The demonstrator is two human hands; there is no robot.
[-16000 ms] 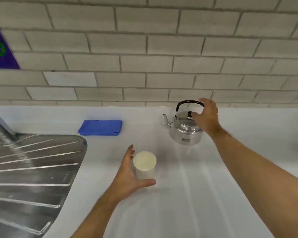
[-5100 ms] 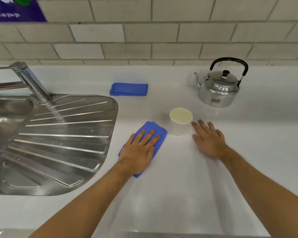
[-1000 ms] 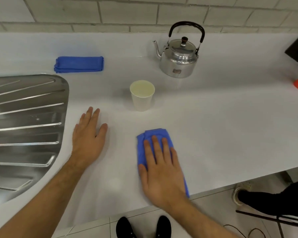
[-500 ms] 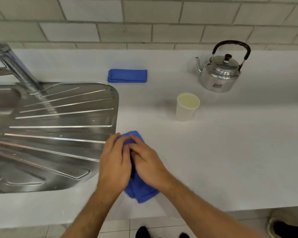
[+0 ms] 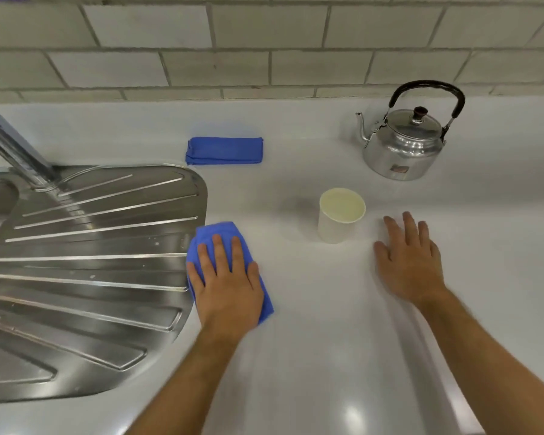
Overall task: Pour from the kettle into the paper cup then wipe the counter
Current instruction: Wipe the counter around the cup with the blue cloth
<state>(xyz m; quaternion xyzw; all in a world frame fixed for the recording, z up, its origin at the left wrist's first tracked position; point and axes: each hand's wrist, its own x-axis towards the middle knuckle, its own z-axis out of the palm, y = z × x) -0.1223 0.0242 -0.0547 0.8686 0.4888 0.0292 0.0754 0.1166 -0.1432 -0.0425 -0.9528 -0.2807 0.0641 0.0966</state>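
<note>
A shiny metal kettle [image 5: 402, 146] with a black handle stands upright at the back right of the white counter [image 5: 327, 340]. In front of it stands a white paper cup [image 5: 339, 216] with pale liquid inside. My left hand [image 5: 225, 284] lies flat on a blue cloth [image 5: 220, 232], pressing it onto the counter beside the drainer's edge. My right hand [image 5: 410, 262] rests flat on the counter just right of the cup, fingers spread, holding nothing.
A steel sink drainer [image 5: 85, 262] fills the left side, with a tap [image 5: 16, 149] at its back. A second, folded blue cloth [image 5: 224, 150] lies near the tiled wall [image 5: 264, 42].
The cloth passed from my right hand to my left. Half a second ago both hands were on it; now the left presses it alone and the right has moved beside the cup.
</note>
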